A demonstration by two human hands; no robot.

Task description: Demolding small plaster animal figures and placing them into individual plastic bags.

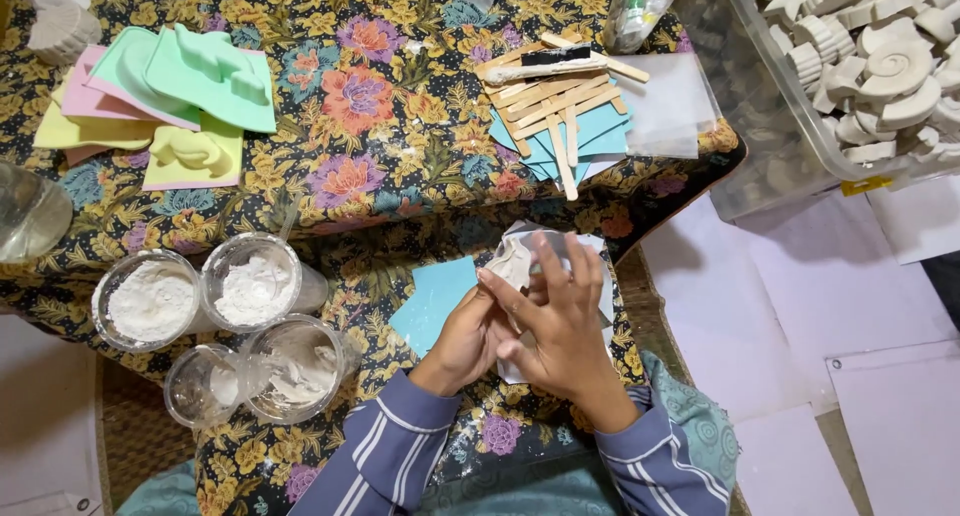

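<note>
Plaster piece sits held between both hands, above blue sheet.

Both forearms, in blue sleeves with white stripes, come up from the bottom edge and converge at the middle. The left hand sits lower and partly hidden behind the other, its fingers curled inward and the knuckles turned to the camera. The right hand lies over it, back upward, with fingers spread and extended up and left, thumb tucked underneath. The two hands touch.
</note>
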